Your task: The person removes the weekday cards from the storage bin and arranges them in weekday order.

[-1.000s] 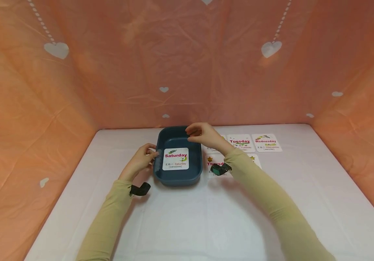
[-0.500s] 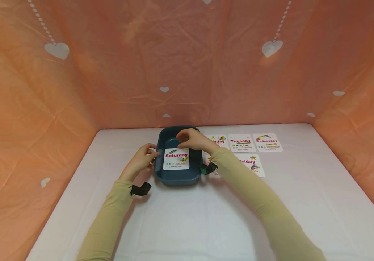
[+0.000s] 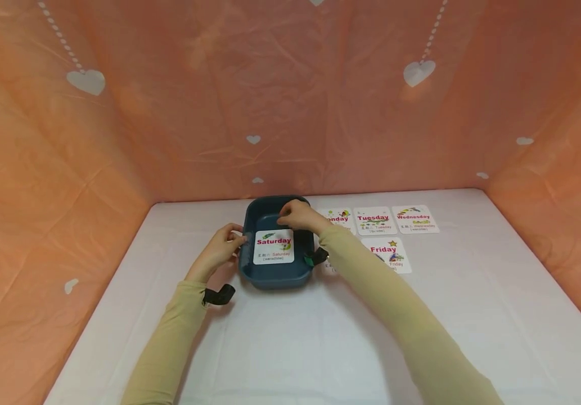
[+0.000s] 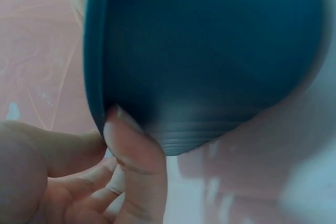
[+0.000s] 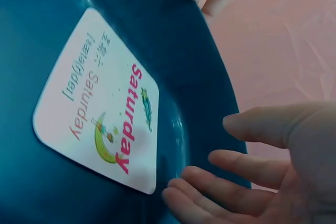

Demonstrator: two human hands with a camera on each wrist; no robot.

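A dark blue plastic basin (image 3: 275, 278) stands on the white table. Its left rim is pinched between the thumb and a finger of my left hand (image 3: 219, 248), as the left wrist view also shows on the basin wall (image 4: 210, 51). Flat inside lies a white card (image 3: 273, 254) printed "Saturday", with a moon picture. My right hand (image 3: 301, 216) is over the basin, just beyond the card's far edge. In the right wrist view its loosely bent fingers (image 5: 226, 187) and thumb are apart, with nothing between them; fingertips are close to a card corner, contact unclear.
Right of the basin lie the Monday (image 3: 339, 219), Tuesday (image 3: 376, 220) and Wednesday (image 3: 415, 219) cards in a row. Below them are the Friday card (image 3: 387, 256) and one mostly covered by my right sleeve (image 3: 366, 267). An orange curtain (image 3: 290, 112) hangs behind the table.
My right hand has moved left and slightly down from the basin's right rim to above the Saturday card's far edge. My left hand, the basin and the card have stayed put.
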